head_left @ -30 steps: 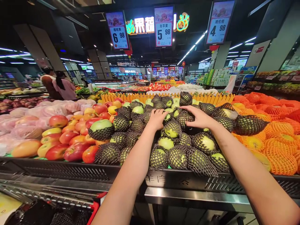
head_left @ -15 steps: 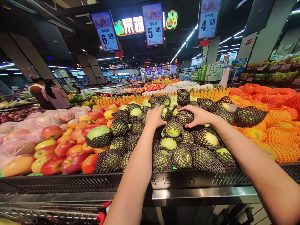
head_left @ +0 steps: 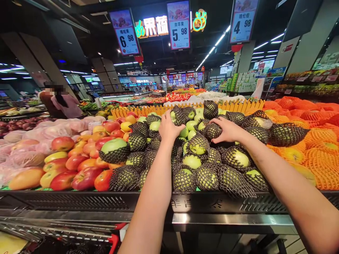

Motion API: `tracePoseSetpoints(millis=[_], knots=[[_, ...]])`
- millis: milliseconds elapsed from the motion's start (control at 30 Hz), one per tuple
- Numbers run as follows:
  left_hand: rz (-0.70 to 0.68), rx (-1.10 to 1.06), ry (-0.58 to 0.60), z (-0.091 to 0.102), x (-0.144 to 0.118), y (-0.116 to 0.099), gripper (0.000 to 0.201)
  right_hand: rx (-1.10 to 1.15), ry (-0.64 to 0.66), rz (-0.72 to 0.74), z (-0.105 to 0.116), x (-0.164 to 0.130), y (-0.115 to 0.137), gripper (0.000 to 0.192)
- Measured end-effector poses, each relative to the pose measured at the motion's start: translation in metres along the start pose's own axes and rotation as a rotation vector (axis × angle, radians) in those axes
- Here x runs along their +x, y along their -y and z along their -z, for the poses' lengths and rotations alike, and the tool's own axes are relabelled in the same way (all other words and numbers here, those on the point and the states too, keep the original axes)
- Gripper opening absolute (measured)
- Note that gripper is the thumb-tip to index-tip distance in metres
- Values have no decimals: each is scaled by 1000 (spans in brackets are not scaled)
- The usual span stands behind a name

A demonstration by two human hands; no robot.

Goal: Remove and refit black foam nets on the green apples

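Right now the left hand [head_left: 168, 127], just left of centre frame, lies palm down over the heap of green apples [head_left: 192, 161], fingers curled around a netted one at the back; the hand covers it, so whether the grip has truly closed is not clear. Over to the right hand [head_left: 228, 129], right of centre, fingers closed onto a netted apple [head_left: 212, 131], thumb toward the camera, holding it against the pile rather than clear of it. Both arms reach far over the front edge, probably because the fruit they want sits high at the back of the mound.

Outward from there, the apples wear dark foam nets [head_left: 233, 180], likely to guard against bruising where they are stacked on one another. A few bare green ones show between the two hands. A black display bin [head_left: 217, 203] across the lower frame holds the lot, with a yellow picket divider [head_left: 238, 106] behind.

Left of centre, the bin's next section carries red and yellow apples [head_left: 79, 165], one big green netted apple resting at their edge. At the right edge, fruit in orange nets [head_left: 317, 141] fills another section. Lower left, a trolley's red-trimmed edge [head_left: 113, 240] pokes in. Price signs [head_left: 179, 24] hang in the upper frame, and a person in pink [head_left: 67, 106] stands at upper left.
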State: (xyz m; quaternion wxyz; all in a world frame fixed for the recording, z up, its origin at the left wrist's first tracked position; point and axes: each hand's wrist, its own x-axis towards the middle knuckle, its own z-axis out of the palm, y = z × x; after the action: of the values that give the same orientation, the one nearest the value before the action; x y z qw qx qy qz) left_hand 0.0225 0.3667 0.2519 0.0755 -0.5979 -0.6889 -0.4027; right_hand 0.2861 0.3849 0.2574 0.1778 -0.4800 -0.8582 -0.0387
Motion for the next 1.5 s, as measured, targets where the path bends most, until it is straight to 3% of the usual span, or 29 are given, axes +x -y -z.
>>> tracePoseSetpoints(millis=[200,400,500,633,800,900,967,1033,1133,1200,1267,1367,1433,1500], knots=[[-192,130,181,-10,-5,-6,80,-30,-48,-169,2,1,-4,89],[-31,98,89,-6,-7,-10,81,-140,-141,-412,8,-3,4,91],[-12,90,79,-3,-7,-8,81,-103,-97,-302,2,0,2,86],[-206,163,260,-7,-6,-7,77,-43,-33,-103,-5,5,-7,82],[-406,205,501,-12,-2,-6,81,-71,-133,-4,-2,-2,-8,94],[-426,209,552,-11,-1,-2,93,-41,-199,85,1,-6,-4,105],[-433,199,563,-9,-2,2,98,-17,-262,135,3,-6,-3,101],[-443,142,572,-4,-2,5,92,5,-349,166,5,-4,-5,85],[-396,11,445,12,2,1,70,89,-516,144,9,-1,-12,65],[-297,-3,311,33,1,-9,65,166,-602,96,9,1,-18,65],[-224,77,294,61,-11,-21,61,227,-619,62,8,4,-25,68],[-256,262,382,107,-58,-27,59,281,-538,34,5,9,-34,72],[-266,360,279,130,-104,-14,59,296,-485,0,3,12,-36,80],[-214,485,91,144,-155,18,60,315,-463,-31,1,13,-36,90]])
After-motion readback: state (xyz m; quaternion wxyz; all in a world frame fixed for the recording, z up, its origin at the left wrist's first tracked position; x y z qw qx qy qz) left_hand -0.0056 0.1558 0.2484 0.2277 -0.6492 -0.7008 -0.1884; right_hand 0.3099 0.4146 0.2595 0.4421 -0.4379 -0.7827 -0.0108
